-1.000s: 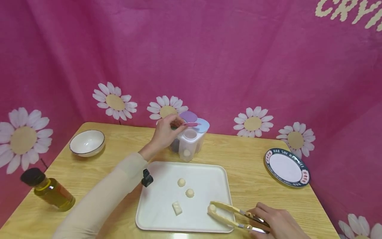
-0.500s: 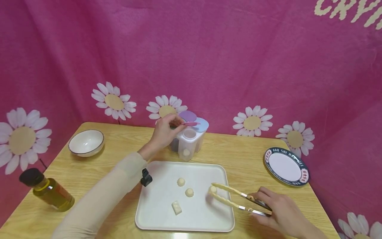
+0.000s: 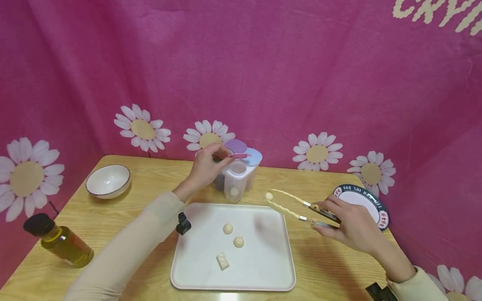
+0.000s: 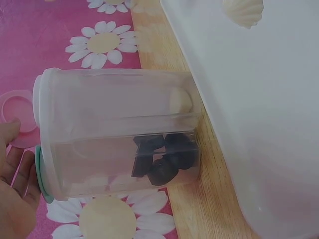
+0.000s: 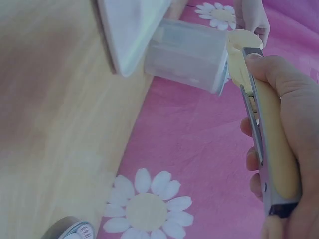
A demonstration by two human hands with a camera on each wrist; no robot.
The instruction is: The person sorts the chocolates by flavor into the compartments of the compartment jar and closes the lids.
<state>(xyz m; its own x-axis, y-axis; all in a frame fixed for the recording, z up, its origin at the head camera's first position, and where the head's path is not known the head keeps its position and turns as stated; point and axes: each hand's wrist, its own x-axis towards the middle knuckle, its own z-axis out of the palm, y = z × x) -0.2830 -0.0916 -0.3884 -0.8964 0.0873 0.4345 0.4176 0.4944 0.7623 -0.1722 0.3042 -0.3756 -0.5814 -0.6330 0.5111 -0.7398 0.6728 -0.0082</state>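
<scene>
My left hand (image 3: 206, 166) pinches the raised pink lid (image 3: 241, 156) of a clear, divided storage container (image 3: 238, 179) behind the tray. In the left wrist view, one compartment holds a cream-coloured piece (image 4: 180, 101), and its neighbour under a green lid (image 4: 43, 174) holds several dark pieces (image 4: 169, 157). Purple and blue lids on the container are down. My right hand (image 3: 350, 221) grips tongs (image 3: 303, 204) with cream tips. Between those tips sits a small round cream-coloured piece (image 3: 269, 196), in the air past the tray's far right corner.
A white tray (image 3: 263, 267) carries two round cream pieces (image 3: 239, 242) and a rectangular one (image 3: 222, 261). An oil bottle (image 3: 67, 246) and a white bowl (image 3: 108, 181) stand at left. A dark-rimmed plate (image 3: 361, 196) lies at right, partly behind my right hand. A pink cloth (image 3: 241, 75) hangs behind.
The right hand has lifted the tongs and the round piece off the tray's right side, moving up and away toward the container. The left hand keeps the pink lid raised.
</scene>
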